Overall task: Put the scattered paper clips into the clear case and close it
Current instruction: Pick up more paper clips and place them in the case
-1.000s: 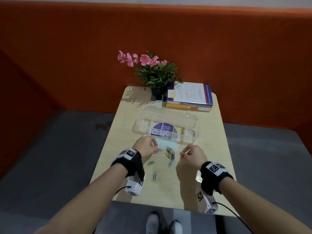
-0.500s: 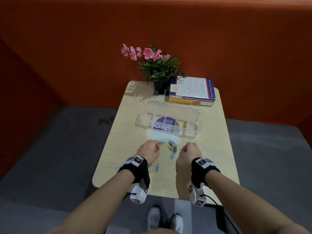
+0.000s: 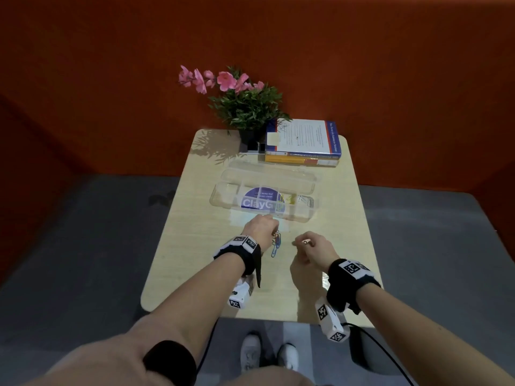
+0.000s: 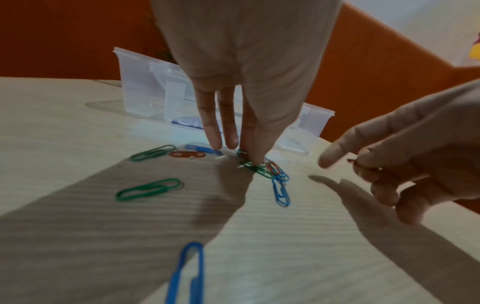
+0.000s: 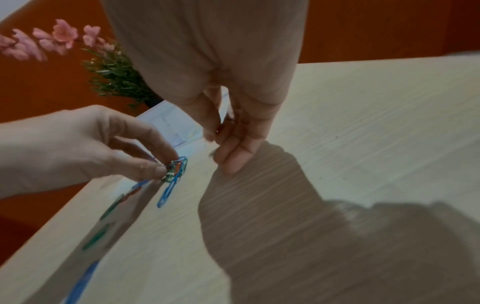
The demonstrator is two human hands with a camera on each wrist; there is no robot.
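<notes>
The clear case (image 3: 223,197) lies open across the table's middle, its lid (image 3: 267,174) folded back; a few clips (image 3: 289,200) sit in its right compartments. My left hand (image 3: 271,232) is just in front of it and pinches a tangled cluster of paper clips (image 4: 262,166) on the table between thumb and fingertips (image 5: 166,166). A blue clip (image 4: 281,191) trails from the cluster. Loose clips lie to the left: green (image 4: 153,152), red (image 4: 186,154), green (image 4: 148,189), and a near blue one (image 4: 187,271). My right hand (image 3: 302,242) hovers beside it, its fingers curled round a red clip (image 4: 355,162).
A potted plant with pink flowers (image 3: 245,107) and a stack of books (image 3: 303,143) stand at the table's far edge behind the case. An orange wall surrounds the table. The table's near edge (image 3: 250,316) is close to my wrists.
My left hand has moved right and forward onto the clip cluster and now pinches it. My right hand has stayed about where it was, still holding its clip.
</notes>
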